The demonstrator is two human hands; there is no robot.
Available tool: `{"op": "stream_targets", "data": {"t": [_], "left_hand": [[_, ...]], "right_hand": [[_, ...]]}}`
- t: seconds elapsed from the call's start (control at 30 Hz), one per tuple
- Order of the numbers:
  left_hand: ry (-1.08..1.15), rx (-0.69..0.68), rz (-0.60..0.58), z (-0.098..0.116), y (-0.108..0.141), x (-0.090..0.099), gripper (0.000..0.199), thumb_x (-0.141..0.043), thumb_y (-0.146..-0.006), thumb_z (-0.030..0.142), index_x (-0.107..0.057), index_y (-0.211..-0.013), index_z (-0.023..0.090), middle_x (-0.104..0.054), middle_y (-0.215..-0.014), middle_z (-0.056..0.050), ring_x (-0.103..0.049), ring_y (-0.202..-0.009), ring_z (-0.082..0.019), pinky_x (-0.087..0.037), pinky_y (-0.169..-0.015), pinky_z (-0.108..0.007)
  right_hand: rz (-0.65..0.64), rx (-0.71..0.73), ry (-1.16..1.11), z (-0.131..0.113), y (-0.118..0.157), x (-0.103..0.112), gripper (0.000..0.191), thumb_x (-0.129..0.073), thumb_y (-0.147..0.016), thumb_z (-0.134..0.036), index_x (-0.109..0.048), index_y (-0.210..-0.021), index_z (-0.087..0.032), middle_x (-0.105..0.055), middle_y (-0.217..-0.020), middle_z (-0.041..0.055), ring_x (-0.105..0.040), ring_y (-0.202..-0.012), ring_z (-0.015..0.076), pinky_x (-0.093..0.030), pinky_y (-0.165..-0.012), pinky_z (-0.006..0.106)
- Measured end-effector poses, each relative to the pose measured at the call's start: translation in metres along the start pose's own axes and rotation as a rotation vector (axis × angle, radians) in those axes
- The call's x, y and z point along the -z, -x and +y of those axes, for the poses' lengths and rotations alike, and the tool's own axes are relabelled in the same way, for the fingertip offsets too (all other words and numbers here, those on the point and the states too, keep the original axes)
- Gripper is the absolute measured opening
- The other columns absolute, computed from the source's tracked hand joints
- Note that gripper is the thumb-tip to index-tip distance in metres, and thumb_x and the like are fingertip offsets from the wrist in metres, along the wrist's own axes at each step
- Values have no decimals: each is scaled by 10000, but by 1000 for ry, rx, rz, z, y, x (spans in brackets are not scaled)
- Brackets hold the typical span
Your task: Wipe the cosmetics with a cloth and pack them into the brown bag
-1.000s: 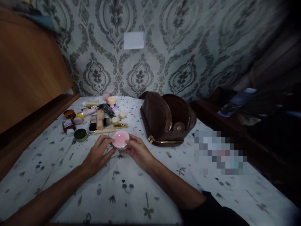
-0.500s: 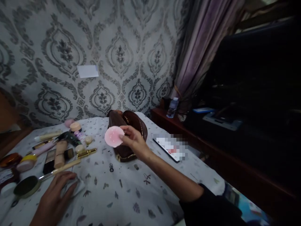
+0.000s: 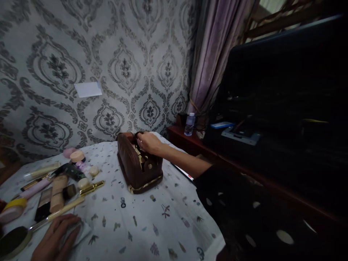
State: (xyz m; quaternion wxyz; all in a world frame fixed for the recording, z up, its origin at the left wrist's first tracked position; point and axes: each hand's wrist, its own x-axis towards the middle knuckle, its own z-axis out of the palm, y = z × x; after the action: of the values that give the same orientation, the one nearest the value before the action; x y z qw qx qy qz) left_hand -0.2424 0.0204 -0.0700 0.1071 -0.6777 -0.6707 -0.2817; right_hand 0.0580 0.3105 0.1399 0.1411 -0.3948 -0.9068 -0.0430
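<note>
Leftmost, a dark green round piece [image 3: 15, 240] lies on the patterned cloth [image 3: 108, 239], with a pale handle [image 3: 65, 209] running from beside it towards the gold tube [image 3: 92, 187]. Behind the handle are a yellow-banded jar [image 3: 14, 210], a tan tube [image 3: 58, 194] and other small cosmetics, bunched closely together. The left hand [image 3: 58, 235] is just in front of the handle, palm down, fingers bent over a pale, soft-looking item [image 3: 83, 232]; whether they grip it or only rest on it, I cannot tell. Farther back and to the right, well apart from that hand, the brown bag [image 3: 129, 161] stands upright on the cloth with its top unzipped. The right hand [image 3: 149, 142] is at the bag's mouth, reaching over from the right side, so most of the bag lies below and to the left of it. Its fingers curl down at the opening; I cannot tell whether they hold anything. Just beyond the bag, partly behind the right forearm, lies a phone [image 3: 184, 172]. Farther right, a clear bottle [image 3: 189, 125] stands on a dark red ledge [image 3: 175, 135].
</note>
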Motion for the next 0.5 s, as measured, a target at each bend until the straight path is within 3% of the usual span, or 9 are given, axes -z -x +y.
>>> {"op": "stream_targets", "data": {"t": [0.23, 0.43, 0.5], "left_hand": [[8, -43, 5, 1, -1, 2, 284, -474, -940, 489, -611, -1090, 292, -640, -1135, -60, -669, -1057, -245, -599, -847, -353], [56, -38, 3, 3, -2, 2, 286, -481, -941, 492, -631, -1081, 293, -650, -1122, -60, -676, -1046, -239, -604, -842, -338], [80, -51, 11, 6, -3, 2, 286, -471, -948, 492, -641, -1072, 299, -648, -1118, -56, -672, -1047, -232, -602, -850, -333]], "right_hand": [[-155, 22, 86, -6, -16, -9, 316, -544, -879, -84, -624, -1183, -104, -651, -1220, 200, -612, -1178, 269, -478, -956, 320], [-276, -37, 99, -7, -30, -14, 449, -747, -707, -57, -675, -1149, -84, -699, -1138, 198, -672, -1093, 315, -535, -883, 323], [-299, -49, 92, -6, -32, -17, 424, -761, -728, -81, -676, -1143, -78, -701, -1130, 193, -671, -1094, 303, -534, -900, 329]]}}
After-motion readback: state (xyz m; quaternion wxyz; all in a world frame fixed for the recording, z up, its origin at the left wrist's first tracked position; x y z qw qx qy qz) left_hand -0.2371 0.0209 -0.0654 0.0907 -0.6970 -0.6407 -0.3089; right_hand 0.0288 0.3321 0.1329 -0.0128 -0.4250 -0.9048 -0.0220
